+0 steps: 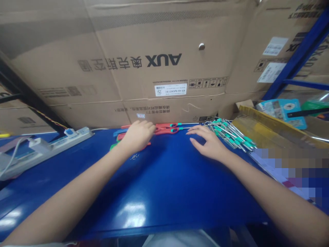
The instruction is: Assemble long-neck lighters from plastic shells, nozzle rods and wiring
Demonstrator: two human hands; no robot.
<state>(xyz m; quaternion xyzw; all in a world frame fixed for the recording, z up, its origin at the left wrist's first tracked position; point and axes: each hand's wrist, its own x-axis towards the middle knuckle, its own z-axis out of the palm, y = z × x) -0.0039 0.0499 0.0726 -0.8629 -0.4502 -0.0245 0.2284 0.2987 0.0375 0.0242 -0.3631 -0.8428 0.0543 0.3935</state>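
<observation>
My left hand [141,134] reaches to the back of the blue table, its fingers curled down over a heap of coloured plastic handles. Poking out to its right are red long-necked lighters [168,129] with trigger loops, teal collars and thin metal rods. Blue and green handles [114,145] show on its other side. My fingertips are hidden behind the hand. My right hand [209,141] hovers by the rod ends with thumb and fingers apart, holding nothing I can see. Just beyond it lies a pile of metal rods with teal pieces [231,133].
A large cardboard box [128,37] forms a wall behind the blue table [164,192]. White power strips [48,149] with plugs and cords lie at left. A yellow-taped carton [277,128] stands at right, near a blue metal post [299,58].
</observation>
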